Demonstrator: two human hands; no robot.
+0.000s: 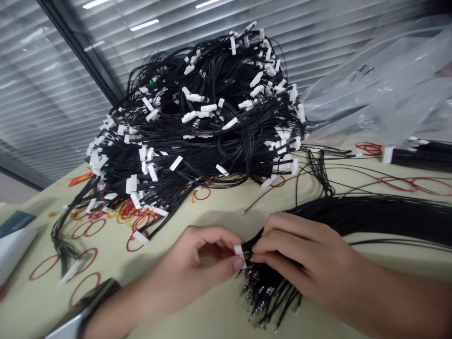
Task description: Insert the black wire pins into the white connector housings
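Head view: left hand [197, 254] with its grip pressed together, thumb and forefinger pinching 1 small white plastic connector [240, 254] against the black wire bundle [370, 216]. Right hand [300, 249] curled around those wires just beside the connector, its grip closed firmly on the bundle. Crimped metal terminals [264, 296] fanning out below the hands, over the bench [219, 221] under its pale green cover. Wires likely light, thin and limp, quick to snag; connector likely stiff, but small and slick, so best taken by its body, with the wires held close to it. Counts: 2 hands, 1 connector in the pinch, 1 big heap of wires with white connectors [197, 127], too many to count, and 1 more bundle [420, 157] at the far right. Around them, scattered red rubber bands [84, 228], 1 clear plastic bag [381, 80], and 1 watch [84, 306] on the left wrist.
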